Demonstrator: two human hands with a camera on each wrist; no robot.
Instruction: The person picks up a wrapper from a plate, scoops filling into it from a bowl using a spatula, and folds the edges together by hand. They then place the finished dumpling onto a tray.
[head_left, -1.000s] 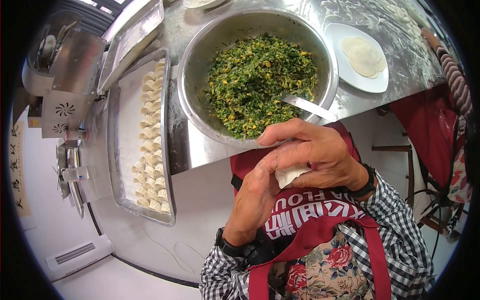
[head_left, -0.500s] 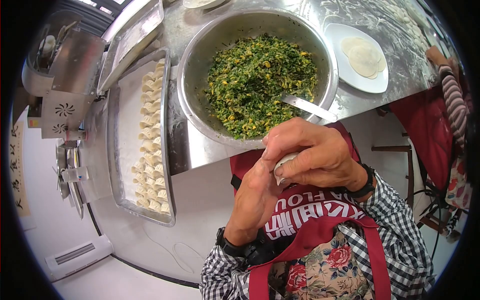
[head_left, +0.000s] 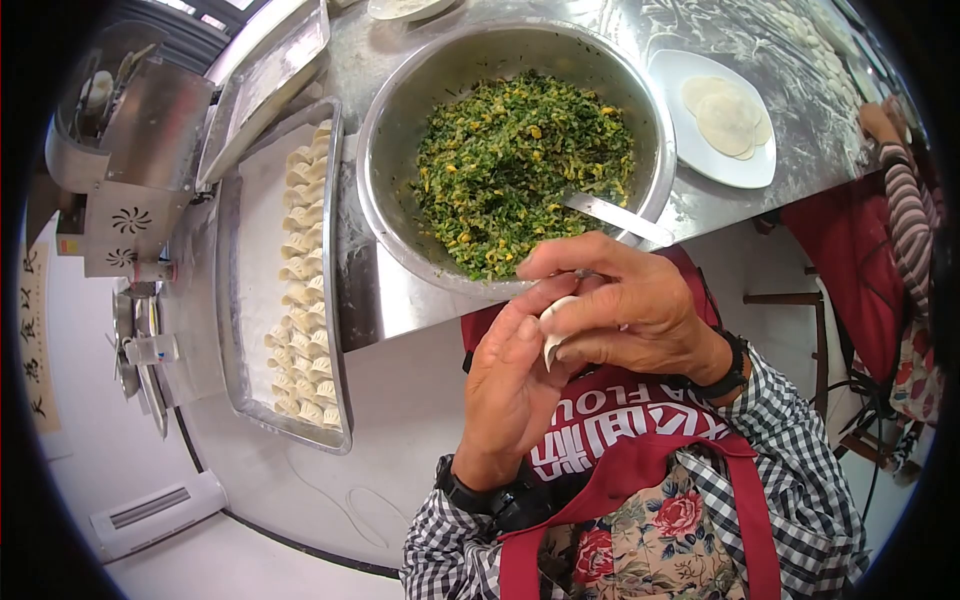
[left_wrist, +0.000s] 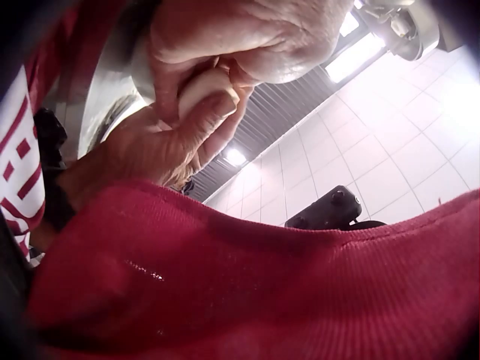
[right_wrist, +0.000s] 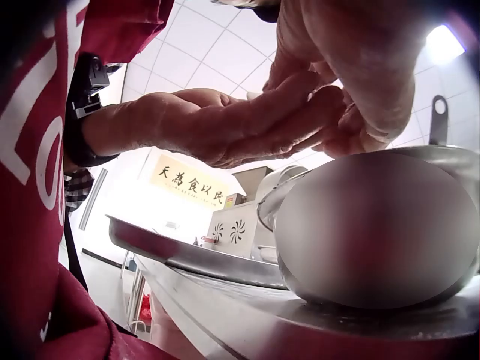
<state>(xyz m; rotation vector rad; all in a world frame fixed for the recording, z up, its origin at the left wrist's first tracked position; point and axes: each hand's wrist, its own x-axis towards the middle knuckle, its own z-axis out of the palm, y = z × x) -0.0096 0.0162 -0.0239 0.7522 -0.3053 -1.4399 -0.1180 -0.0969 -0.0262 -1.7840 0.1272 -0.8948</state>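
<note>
A pale dough dumpling (head_left: 552,340) is held between both hands in front of the apron, just below the bowl's near rim. My right hand (head_left: 640,305) pinches it from the right, thumb and fingers curled about it. My left hand (head_left: 515,385) holds its other side, thumb and fingers meeting at the dough. In the left wrist view the white dumpling (left_wrist: 204,91) shows between the fingers of both hands. A large steel bowl (head_left: 378,205) holds chopped green and yellow filling (head_left: 525,170), with a metal utensil handle (head_left: 622,217) leaning out over its rim.
Left of the bowl, a metal tray (head_left: 235,330) carries rows of pleated dumplings (head_left: 305,290). A white plate (head_left: 755,170) with round wrappers (head_left: 728,115) stands right of the bowl on the floured steel table (head_left: 820,130). Another person's striped sleeve (head_left: 905,200) is at the far right.
The dumpling has turned more upright between the hands, and the right fingers have shifted around it. The other person's arm at the right moved slightly. Bowl, tray and plate stay put.
</note>
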